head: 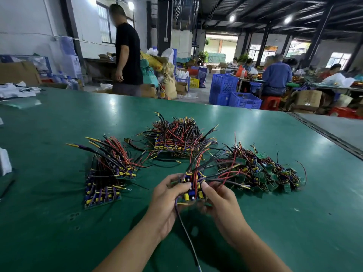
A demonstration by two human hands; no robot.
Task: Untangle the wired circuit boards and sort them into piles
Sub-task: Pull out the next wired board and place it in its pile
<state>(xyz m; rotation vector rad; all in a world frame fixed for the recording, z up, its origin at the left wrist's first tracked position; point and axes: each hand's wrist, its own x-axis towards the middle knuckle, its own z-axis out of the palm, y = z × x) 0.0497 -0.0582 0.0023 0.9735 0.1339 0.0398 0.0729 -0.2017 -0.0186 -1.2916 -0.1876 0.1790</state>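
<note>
Here, both hands are gripping one small clump of wired circuit boards (193, 190) over the green table (59, 222). The left hand (167, 195) is pinching the clump's left edge and the right hand (222, 201) its right edge. The tangled heap (261, 173) is lying just right of the clump, a stacked pile (106, 179) is sitting to its left, and a second pile (176, 140) is sitting beyond it.

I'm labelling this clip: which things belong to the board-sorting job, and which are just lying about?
Job: left hand, right hand, the wired boards they grip, left pile, middle pile, tangled heap on the right.
Lying about: white papers far left, blue crates behind.
</note>
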